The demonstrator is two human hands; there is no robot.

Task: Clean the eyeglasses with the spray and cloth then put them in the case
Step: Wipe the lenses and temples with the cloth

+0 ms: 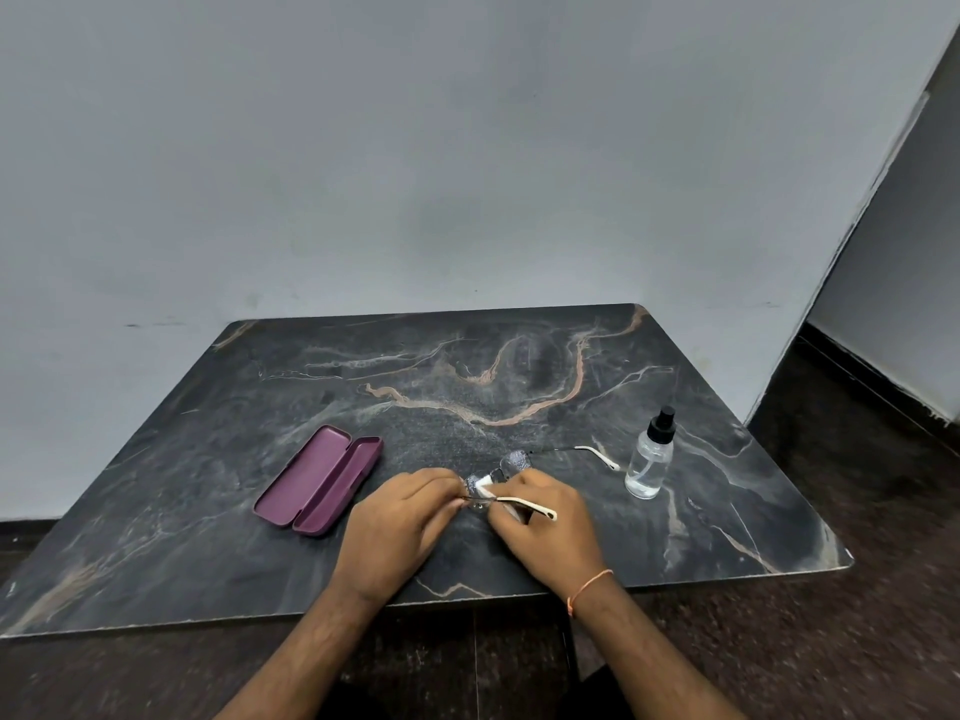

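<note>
The rimless eyeglasses (pixel 515 461) with thin cream-tipped arms are held low over the dark marble table (pixel 467 387), between both hands. My left hand (pixel 402 522) pinches the near lens at its edge. My right hand (pixel 550 527) presses a small white cloth (pixel 484 485) against that lens; most of the cloth is hidden under the fingers. One arm of the glasses lies across my right hand, the other points right toward the spray bottle (pixel 650 457). The clear bottle with a black nozzle stands upright. The purple case (pixel 319 480) lies open to the left.
A grey wall runs right behind the table. The table's front edge (pixel 467 602) passes under my forearms. Dark floor shows to the right and in front, and a wall corner juts out at the far right.
</note>
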